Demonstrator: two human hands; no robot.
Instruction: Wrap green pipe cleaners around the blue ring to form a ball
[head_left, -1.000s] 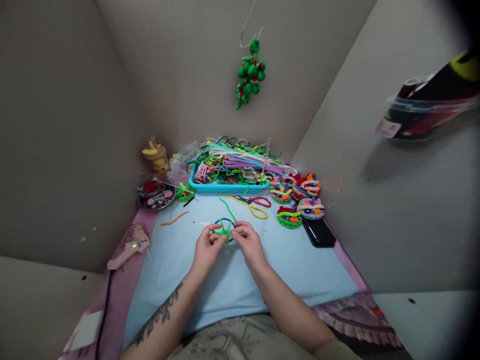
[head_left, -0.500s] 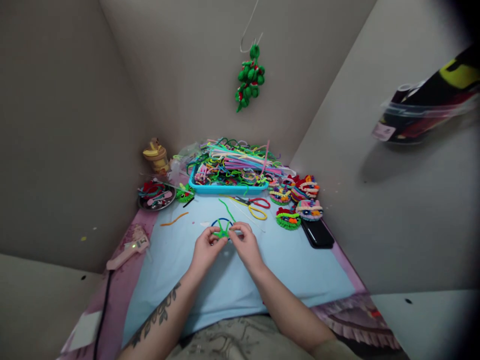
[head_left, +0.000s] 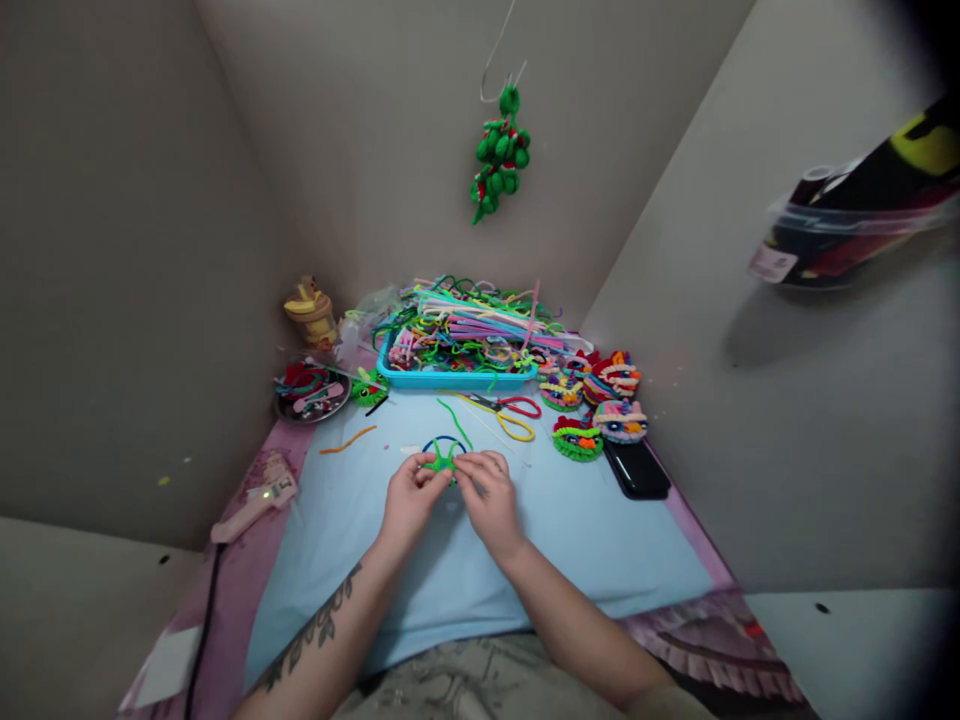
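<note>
Between my two hands is a dark blue ring (head_left: pixel 445 439) with green pipe cleaner (head_left: pixel 444 459) strands running across it like spokes. My left hand (head_left: pixel 409 493) pinches the left side of this piece. The fingers of my right hand (head_left: pixel 490 496) close on its right side, thumb and fingertips together at the green strands. My fingers hide the lower part of the ring. Just beyond, a loose green pipe cleaner (head_left: pixel 456 422) lies on the light blue cloth (head_left: pixel 585 540). Scissors (head_left: pixel 514 418) with red and yellow handles lie farther right.
A blue tray (head_left: pixel 459 380) heaped with pipe cleaners stands at the back. Several colourful finished pieces (head_left: pixel 577 440) and a black phone (head_left: pixel 636 468) sit at right. At left are a pink glue gun (head_left: pixel 259 505), a metal bowl (head_left: pixel 315 405) and an orange strand (head_left: pixel 347 440).
My right hand has shifted slightly, its fingers now reaching farther across the green strands. The green spokes look more bunched at the centre. My left hand keeps its grip.
</note>
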